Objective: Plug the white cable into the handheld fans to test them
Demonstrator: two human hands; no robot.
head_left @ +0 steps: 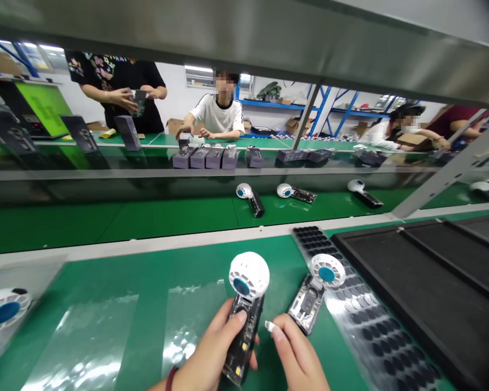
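Observation:
My left hand (212, 347) is closed around the dark, see-through body of a handheld fan (244, 331). Its round white head with a blue centre points up and away from me. Just right of that fan, my right hand (299, 353) pinches a small white cable plug (269, 326), its metal tip aimed left toward the fan body but apart from it. Beyond my right fingers a second handheld fan (308, 304) lies on the green work surface (150, 326), its head resting on a sheet of black round stickers (367, 320).
A black tray (391, 266) lies at right. Clear plastic sheets (93, 326) cover the left, where another fan (4, 315) sits. More fans (252, 203) rest on the green conveyor belt (167, 217). Small boxes (215, 157) stand on the ledge beyond; co-workers (220, 117) sit and stand opposite.

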